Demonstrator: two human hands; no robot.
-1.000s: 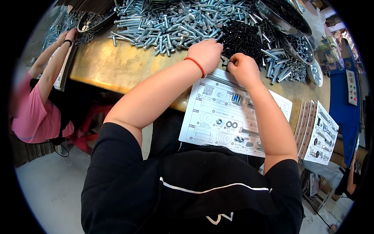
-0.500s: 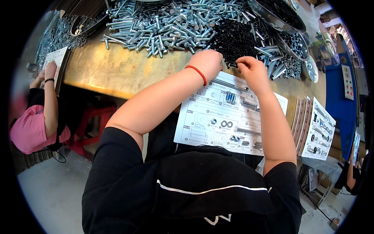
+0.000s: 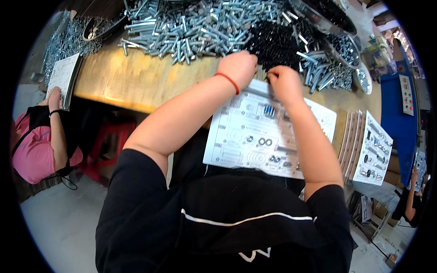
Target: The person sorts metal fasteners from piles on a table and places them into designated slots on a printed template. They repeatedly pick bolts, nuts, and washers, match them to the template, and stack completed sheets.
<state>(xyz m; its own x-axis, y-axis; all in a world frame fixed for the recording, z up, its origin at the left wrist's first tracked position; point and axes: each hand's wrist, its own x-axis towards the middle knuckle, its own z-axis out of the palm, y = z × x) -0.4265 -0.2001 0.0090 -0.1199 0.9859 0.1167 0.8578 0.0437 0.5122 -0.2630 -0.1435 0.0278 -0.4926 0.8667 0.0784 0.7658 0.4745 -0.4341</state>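
Observation:
My left hand [image 3: 236,68], with a red cord at the wrist, is at the front edge of a heap of black screws [image 3: 276,44]. Its fingers curl away from view, so whatever they hold is hidden. Just right of it, my right hand [image 3: 287,83] has thumb and fingertips pinched together, and I cannot make out what is between them. Below both hands lies a white printed card [image 3: 232,125] with hardware laid out on it. Blue-banded bolts [image 3: 269,110], black washers [image 3: 265,141] and a nut [image 3: 250,139] show on its face. My right forearm covers part of the card.
Silver bolts [image 3: 186,34] are heaped across the back of the wooden table [image 3: 123,86]. Metal bowls [image 3: 321,18] stand at back right. Stacked filled cards [image 3: 371,152] are at right. On the left, a person in pink [image 3: 38,154] sits by another card [image 3: 66,75] and a red stool [image 3: 107,145].
My right hand has shifted left, closer to my left hand, and its fingertips have come together. My left hand has edged up and left. The other person's hand has moved down their card.

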